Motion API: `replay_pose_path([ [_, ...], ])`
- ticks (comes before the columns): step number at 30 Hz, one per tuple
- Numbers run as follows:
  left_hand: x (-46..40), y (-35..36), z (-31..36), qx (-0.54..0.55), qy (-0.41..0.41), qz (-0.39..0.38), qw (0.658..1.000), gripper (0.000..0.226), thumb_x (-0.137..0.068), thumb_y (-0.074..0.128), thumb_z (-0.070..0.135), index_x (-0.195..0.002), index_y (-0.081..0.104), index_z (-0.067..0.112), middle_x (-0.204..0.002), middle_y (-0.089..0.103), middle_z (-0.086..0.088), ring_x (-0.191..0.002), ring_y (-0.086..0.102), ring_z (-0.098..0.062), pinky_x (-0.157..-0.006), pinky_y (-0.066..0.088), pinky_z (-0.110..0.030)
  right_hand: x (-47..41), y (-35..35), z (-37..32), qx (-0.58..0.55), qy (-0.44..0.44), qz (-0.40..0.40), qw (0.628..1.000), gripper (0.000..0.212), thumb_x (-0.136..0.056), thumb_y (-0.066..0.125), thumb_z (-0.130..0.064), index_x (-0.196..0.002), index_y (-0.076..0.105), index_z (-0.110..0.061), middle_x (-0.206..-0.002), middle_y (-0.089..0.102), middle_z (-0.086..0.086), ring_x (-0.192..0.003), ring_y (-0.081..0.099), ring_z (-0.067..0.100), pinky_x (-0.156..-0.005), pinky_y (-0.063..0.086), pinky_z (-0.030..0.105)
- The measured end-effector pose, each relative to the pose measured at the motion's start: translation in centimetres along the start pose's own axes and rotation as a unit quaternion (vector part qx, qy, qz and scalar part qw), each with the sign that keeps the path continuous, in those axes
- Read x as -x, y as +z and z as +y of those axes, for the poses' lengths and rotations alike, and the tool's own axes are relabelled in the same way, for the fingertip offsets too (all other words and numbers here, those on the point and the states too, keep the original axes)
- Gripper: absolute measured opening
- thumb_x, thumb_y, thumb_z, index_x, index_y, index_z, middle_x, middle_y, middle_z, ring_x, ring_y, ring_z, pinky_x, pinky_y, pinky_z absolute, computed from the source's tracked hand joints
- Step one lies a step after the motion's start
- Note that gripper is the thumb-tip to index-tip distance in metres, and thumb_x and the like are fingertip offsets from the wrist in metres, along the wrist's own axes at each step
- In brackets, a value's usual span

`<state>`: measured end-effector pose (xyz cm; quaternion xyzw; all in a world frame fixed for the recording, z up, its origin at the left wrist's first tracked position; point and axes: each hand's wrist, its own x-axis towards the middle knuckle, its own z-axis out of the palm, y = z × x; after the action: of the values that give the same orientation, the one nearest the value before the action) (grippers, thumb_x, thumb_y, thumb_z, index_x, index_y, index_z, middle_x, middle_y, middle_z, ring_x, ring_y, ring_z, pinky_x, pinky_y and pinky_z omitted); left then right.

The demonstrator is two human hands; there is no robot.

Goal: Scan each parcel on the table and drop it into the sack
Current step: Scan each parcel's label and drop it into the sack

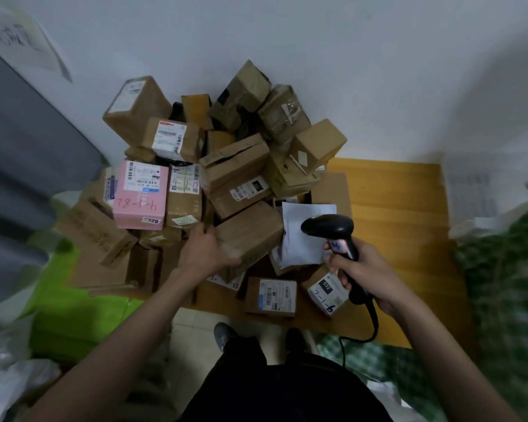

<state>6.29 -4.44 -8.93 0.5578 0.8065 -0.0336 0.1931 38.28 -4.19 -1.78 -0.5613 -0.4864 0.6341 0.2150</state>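
A heap of several cardboard parcels covers the wooden table (402, 208). My left hand (205, 248) grips the near-left corner of a plain brown box (252, 231) at the front of the heap. My right hand (363, 272) holds a black corded barcode scanner (332, 229) by its handle, its head pointing left toward that box. A white mailer bag (305, 236) lies just behind the scanner. A pink box (141, 194) marked 4-1-82 sits to the left. A green-and-white woven sack (506, 300) stands at the right.
Small labelled boxes (272, 295) lie at the table's front edge under my hands. Green packaging (65, 315) and white plastic bags (10, 382) lie at the lower left. A grey panel (22, 166) rises at the left, and a white wall stands behind the heap.
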Motion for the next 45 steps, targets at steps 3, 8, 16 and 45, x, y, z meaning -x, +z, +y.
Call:
replay_pose_path([
  [3, 1.2, -1.6, -0.9, -0.002, -0.012, 0.006, 1.0, 0.101, -0.059, 0.076, 0.072, -0.136, 0.053, 0.012, -0.135, 0.045, -0.009, -0.123, 0.047, -0.027, -0.098, 0.051, -0.041, -1.0, 0.8, -0.3, 0.008, -0.004, -0.014, 1.0, 0.019, -0.094, 0.063, -0.007, -0.112, 0.061, -0.008, -0.074, 0.061, 0.007, -0.056, 0.051, 0.015, -0.053, 0.043, 0.029],
  [8, 3.2, -3.1, -2.0, 0.03, -0.03, 0.025, 0.999, 0.097, -0.062, 0.075, 0.074, -0.134, 0.059, 0.011, -0.138, 0.047, -0.01, -0.123, 0.049, -0.027, -0.1, 0.049, -0.039, -2.1, 2.2, -0.8, 0.023, -0.017, -0.037, 0.999, 0.018, -0.094, 0.063, -0.009, -0.112, 0.061, -0.01, -0.075, 0.06, 0.007, -0.056, 0.052, 0.015, -0.05, 0.044, 0.027],
  [16, 8.3, -5.4, -2.2, 0.446, -0.072, -0.067, 0.89, 0.069, -0.066, 0.072, 0.075, -0.116, 0.073, 0.028, -0.103, 0.076, 0.012, -0.102, 0.069, -0.014, -0.098, 0.052, -0.035, -1.5, 2.6, -1.4, -0.021, -0.053, -0.045, 0.997, 0.022, -0.096, 0.063, -0.008, -0.118, 0.06, -0.009, -0.093, 0.072, 0.011, -0.07, 0.069, 0.02, -0.063, 0.057, 0.03],
  [45, 9.4, -4.4, 6.8, 0.635, 0.01, -0.151, 0.757, 0.082, -0.063, 0.082, 0.051, -0.132, 0.061, 0.011, -0.121, 0.072, -0.008, -0.115, 0.067, -0.026, -0.101, 0.05, -0.04, 3.2, -3.5, -2.1, 0.029, -0.212, -0.022, 0.977, 0.026, -0.095, 0.059, 0.001, -0.115, 0.059, -0.015, -0.095, 0.075, 0.001, -0.064, 0.065, 0.014, -0.06, 0.056, 0.025],
])
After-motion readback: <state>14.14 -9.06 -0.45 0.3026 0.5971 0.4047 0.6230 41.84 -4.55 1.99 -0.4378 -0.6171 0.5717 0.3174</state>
